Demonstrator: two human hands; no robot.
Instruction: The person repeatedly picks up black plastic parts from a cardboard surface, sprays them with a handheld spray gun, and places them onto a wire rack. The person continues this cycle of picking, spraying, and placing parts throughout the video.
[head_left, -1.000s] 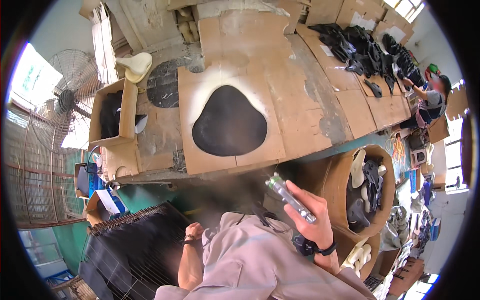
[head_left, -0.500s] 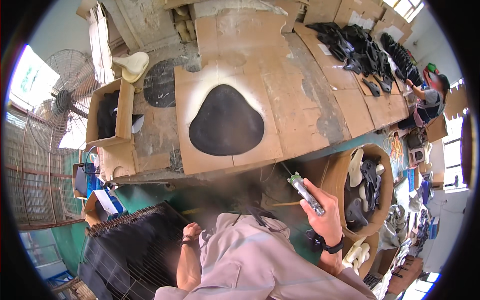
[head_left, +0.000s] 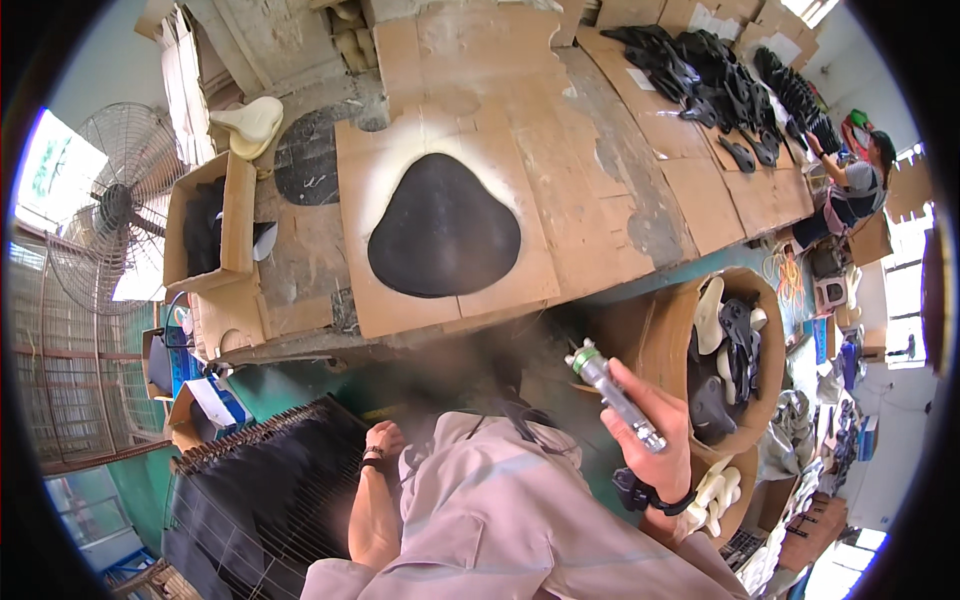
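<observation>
My right hand [head_left: 650, 425] is wrapped round a spray gun [head_left: 615, 395], a slim metal tool with a green collar, held in front of the bench's near edge. Its tip points up and left. Beyond it, a black, rounded-triangular saddle piece [head_left: 445, 228] lies on a cardboard sheet [head_left: 350, 290], with pale overspray round its upper edge. My left hand [head_left: 384, 438] hangs low beside my trousers, fingers loosely curled with nothing visible in them. Just left of it stands a wire rack [head_left: 335, 490] with dark pieces over it.
A cardboard box [head_left: 240, 215] of dark pieces and a cream saddle [head_left: 255, 125] sit on the bench's left. A round carton [head_left: 765, 380] of saddle parts stands right. Black parts [head_left: 690, 75] lie far right near another person [head_left: 850, 190]. A large fan [head_left: 115, 205] stands left.
My right hand and the spray gun have moved slightly right and down, away from the bench. My view has shifted a little. The left hand has barely moved.
</observation>
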